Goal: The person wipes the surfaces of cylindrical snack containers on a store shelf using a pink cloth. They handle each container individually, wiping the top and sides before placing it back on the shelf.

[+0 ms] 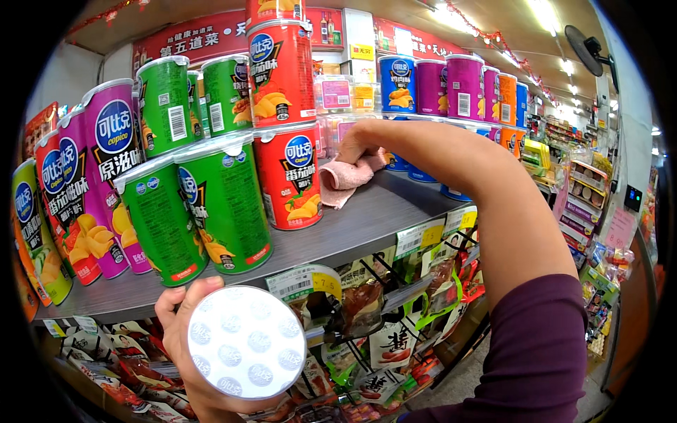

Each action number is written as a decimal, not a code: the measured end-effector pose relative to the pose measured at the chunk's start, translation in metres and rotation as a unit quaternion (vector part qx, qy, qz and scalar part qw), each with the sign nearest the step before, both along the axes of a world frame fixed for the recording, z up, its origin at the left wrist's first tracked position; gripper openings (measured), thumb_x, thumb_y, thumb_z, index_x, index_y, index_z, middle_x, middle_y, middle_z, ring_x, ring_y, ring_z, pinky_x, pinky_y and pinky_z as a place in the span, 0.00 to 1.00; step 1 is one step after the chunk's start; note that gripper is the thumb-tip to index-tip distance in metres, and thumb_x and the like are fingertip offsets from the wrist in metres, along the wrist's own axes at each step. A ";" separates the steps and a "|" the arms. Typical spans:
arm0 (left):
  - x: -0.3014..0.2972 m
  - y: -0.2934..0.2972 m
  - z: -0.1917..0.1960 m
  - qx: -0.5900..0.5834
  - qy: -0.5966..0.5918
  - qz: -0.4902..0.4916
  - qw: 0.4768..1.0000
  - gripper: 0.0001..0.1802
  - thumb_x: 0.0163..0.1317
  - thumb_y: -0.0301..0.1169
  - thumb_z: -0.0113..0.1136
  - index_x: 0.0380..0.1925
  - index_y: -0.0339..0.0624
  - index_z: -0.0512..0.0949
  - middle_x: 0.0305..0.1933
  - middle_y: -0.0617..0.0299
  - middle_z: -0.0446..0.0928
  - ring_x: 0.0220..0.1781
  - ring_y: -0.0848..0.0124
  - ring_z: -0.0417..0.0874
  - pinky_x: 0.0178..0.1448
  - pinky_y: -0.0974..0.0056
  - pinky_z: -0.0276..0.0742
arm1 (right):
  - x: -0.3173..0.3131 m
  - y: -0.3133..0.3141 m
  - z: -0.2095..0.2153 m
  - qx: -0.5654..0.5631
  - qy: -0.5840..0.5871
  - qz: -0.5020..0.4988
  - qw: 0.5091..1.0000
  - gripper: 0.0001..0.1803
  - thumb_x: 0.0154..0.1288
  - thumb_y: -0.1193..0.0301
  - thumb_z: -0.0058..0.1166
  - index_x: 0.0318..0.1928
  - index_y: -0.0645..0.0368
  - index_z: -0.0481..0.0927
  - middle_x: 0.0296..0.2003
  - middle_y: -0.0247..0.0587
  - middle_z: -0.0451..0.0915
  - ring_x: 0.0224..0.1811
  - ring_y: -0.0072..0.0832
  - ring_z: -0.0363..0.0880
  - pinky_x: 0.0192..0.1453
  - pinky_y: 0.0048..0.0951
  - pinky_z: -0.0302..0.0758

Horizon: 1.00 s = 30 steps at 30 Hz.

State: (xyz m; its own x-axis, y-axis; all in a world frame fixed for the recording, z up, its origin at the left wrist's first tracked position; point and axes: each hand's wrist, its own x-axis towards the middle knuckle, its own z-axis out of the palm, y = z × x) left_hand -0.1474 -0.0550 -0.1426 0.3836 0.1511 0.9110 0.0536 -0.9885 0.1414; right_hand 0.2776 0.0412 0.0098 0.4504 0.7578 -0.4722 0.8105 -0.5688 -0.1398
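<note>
Low in front of the shelf, my left hand (178, 342) grips a chip canister (247, 342). Its round white lid faces up toward me and hides the body. My right arm reaches over the shelf. The right hand (363, 141) is closed on a folded pink cloth (345, 180), pressed to the dark shelf top (395, 204). Just left of the cloth stands a red chip canister (290, 180), with another red canister (281, 74) stacked on it. Beside these are green canisters (229, 204), stacked two high.
Purple canisters (113, 141) line the left end. Blue canisters (399, 88) and more purple ones stand behind my right arm. Clear plastic tubs (333, 94) sit at the back. Price tags (293, 282) edge the shelf; hanging snack packets (391, 345) fill the racks below.
</note>
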 end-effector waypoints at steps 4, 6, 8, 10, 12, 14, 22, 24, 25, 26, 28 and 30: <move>0.004 -0.001 -0.002 -0.019 -0.032 -0.048 0.998 0.58 0.10 0.39 0.75 0.54 0.33 0.66 0.57 0.53 0.64 0.50 0.64 0.75 0.54 0.62 0.71 | 0.043 0.012 -0.003 0.052 -0.001 -0.012 0.999 0.17 0.53 0.56 0.55 0.35 0.56 0.76 0.26 0.38 0.77 0.24 0.30 0.76 0.26 0.33 0.72; -0.001 -0.006 0.008 0.043 -0.014 0.001 0.999 0.57 0.12 0.42 0.74 0.53 0.31 0.67 0.54 0.53 0.67 0.48 0.64 0.76 0.55 0.61 0.69 | 0.058 0.031 -0.007 0.058 -0.004 0.003 0.998 0.18 0.53 0.56 0.56 0.37 0.58 0.78 0.28 0.41 0.80 0.26 0.31 0.79 0.27 0.34 0.74; 0.008 -0.004 0.009 0.048 -0.053 0.008 0.997 0.54 0.18 0.50 0.73 0.49 0.27 0.70 0.46 0.51 0.74 0.43 0.62 0.79 0.57 0.57 0.62 | 0.077 0.033 -0.014 0.040 -0.012 0.020 0.999 0.18 0.53 0.56 0.56 0.37 0.57 0.78 0.27 0.41 0.80 0.26 0.32 0.79 0.26 0.35 0.75; 0.012 -0.003 0.005 0.020 -0.074 0.013 0.997 0.54 0.21 0.55 0.72 0.48 0.25 0.72 0.40 0.51 0.80 0.40 0.61 0.81 0.59 0.54 0.58 | 0.046 0.021 -0.015 0.085 -0.049 0.028 0.995 0.22 0.57 0.55 0.55 0.46 0.57 0.78 0.35 0.44 0.81 0.33 0.34 0.80 0.35 0.36 0.76; 0.008 -0.002 0.004 -0.009 -0.049 0.007 0.999 0.51 0.19 0.49 0.71 0.48 0.27 0.72 0.42 0.53 0.77 0.41 0.63 0.80 0.56 0.57 0.63 | 0.029 0.011 -0.010 0.124 -0.085 0.075 0.986 0.24 0.59 0.55 0.53 0.51 0.58 0.77 0.41 0.44 0.80 0.38 0.35 0.80 0.39 0.36 0.76; -0.001 -0.002 0.003 -0.033 -0.016 0.003 0.999 0.47 0.15 0.36 0.70 0.46 0.31 0.71 0.47 0.56 0.70 0.43 0.67 0.78 0.50 0.64 0.74 | 0.016 0.011 -0.019 0.135 0.032 0.112 0.984 0.21 0.52 0.51 0.56 0.40 0.51 0.77 0.30 0.39 0.80 0.26 0.30 0.75 0.29 0.34 0.67; 0.010 -0.019 0.008 -0.148 -0.088 -0.018 0.985 0.44 0.16 0.41 0.71 0.43 0.32 0.74 0.43 0.53 0.75 0.48 0.58 0.74 0.55 0.58 0.70 | -0.045 -0.078 -0.004 0.087 0.062 0.229 0.968 0.25 0.55 0.52 0.58 0.47 0.56 0.77 0.37 0.40 0.81 0.35 0.30 0.80 0.36 0.33 0.75; -0.002 -0.016 0.012 -0.064 -0.006 0.055 0.996 0.42 0.17 0.41 0.71 0.42 0.32 0.75 0.43 0.52 0.75 0.48 0.58 0.75 0.55 0.59 0.70 | -0.058 -0.095 0.000 0.076 0.048 0.260 0.962 0.25 0.57 0.54 0.58 0.48 0.60 0.76 0.37 0.41 0.81 0.36 0.30 0.80 0.37 0.33 0.76; -0.002 -0.019 0.016 -0.068 0.009 0.064 0.996 0.39 0.18 0.40 0.71 0.39 0.32 0.76 0.42 0.51 0.76 0.45 0.58 0.77 0.55 0.59 0.70 | -0.053 -0.092 -0.008 0.112 0.062 0.283 0.950 0.21 0.56 0.62 0.57 0.45 0.65 0.77 0.36 0.45 0.81 0.34 0.31 0.81 0.35 0.34 0.77; 0.004 -0.021 0.016 -0.103 -0.022 0.039 0.994 0.41 0.19 0.39 0.70 0.42 0.31 0.74 0.40 0.51 0.77 0.46 0.59 0.77 0.55 0.59 0.70 | -0.051 -0.095 -0.008 0.103 0.013 0.297 0.949 0.20 0.55 0.64 0.55 0.45 0.66 0.77 0.34 0.46 0.81 0.33 0.32 0.81 0.34 0.35 0.77; 0.012 -0.032 0.020 -0.194 -0.045 0.002 0.980 0.43 0.21 0.38 0.69 0.45 0.31 0.72 0.40 0.52 0.77 0.47 0.61 0.77 0.56 0.60 0.70 | -0.060 -0.118 -0.001 0.084 -0.086 0.319 0.940 0.18 0.54 0.68 0.53 0.43 0.67 0.78 0.32 0.48 0.81 0.31 0.35 0.81 0.32 0.37 0.77; 0.003 -0.030 0.020 -0.179 -0.012 0.039 0.983 0.45 0.21 0.38 0.69 0.48 0.30 0.70 0.45 0.52 0.73 0.48 0.62 0.76 0.57 0.61 0.70 | -0.068 -0.127 -0.005 0.095 -0.109 0.329 0.933 0.15 0.53 0.69 0.51 0.39 0.67 0.81 0.30 0.51 0.82 0.30 0.38 0.81 0.30 0.40 0.76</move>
State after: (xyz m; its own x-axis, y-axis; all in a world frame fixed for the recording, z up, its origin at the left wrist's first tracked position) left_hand -0.1440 -0.0846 -0.1222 0.3368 0.4911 0.8034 0.1191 -0.8686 0.4810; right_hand 0.2096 -0.0860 0.0047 -0.0724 0.9649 -0.2523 0.9966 0.0801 0.0204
